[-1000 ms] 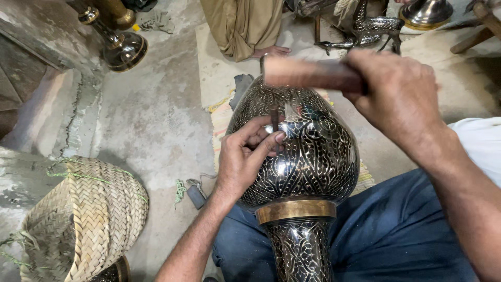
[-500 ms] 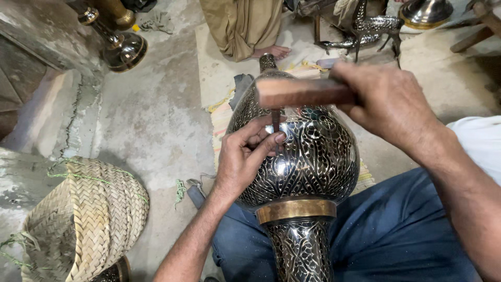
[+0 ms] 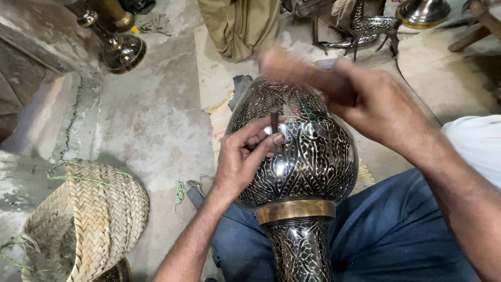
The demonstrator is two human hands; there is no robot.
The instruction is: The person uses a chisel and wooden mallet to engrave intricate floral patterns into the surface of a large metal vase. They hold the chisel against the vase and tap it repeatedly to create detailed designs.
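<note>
Against vase, left hand curled around punch

- The vase is glossy, mirror-bright metal, engraved with dark leaf patterns, with a smoother brass-coloured band.
- The punch is dull, dark metal.
- The basket is rough, matt woven straw.
- The floor is rough, cracked, matt concrete.
- The trousers are matt blue cloth.

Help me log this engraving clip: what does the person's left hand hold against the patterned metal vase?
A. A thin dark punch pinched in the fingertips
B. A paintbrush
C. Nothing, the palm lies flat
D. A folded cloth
A: the left hand pinches a thin dark punch in its fingertips, its tip set on the patterned metal vase.
</note>
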